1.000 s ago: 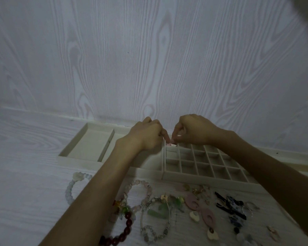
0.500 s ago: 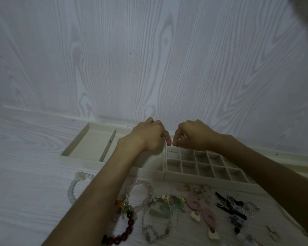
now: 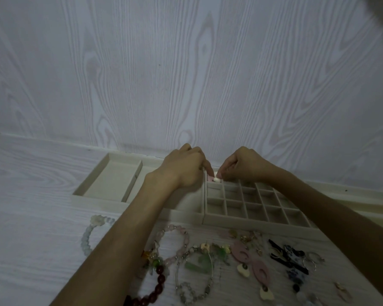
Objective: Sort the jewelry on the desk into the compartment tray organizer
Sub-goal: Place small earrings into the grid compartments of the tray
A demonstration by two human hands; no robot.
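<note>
Both hands pinch one small pink earring [image 3: 213, 179]: left hand [image 3: 184, 171] and right hand [image 3: 241, 165] together, now lower than a second ago, over the far-left cell of the tray [image 3: 208, 219]. It looks about to drop in; bracelets [image 3: 179, 246] wait on the desk.

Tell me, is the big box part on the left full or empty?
Empty. The wide left compartment of the tray shows only its bare beige floor; the bracelets lie outside on the desk.
</note>
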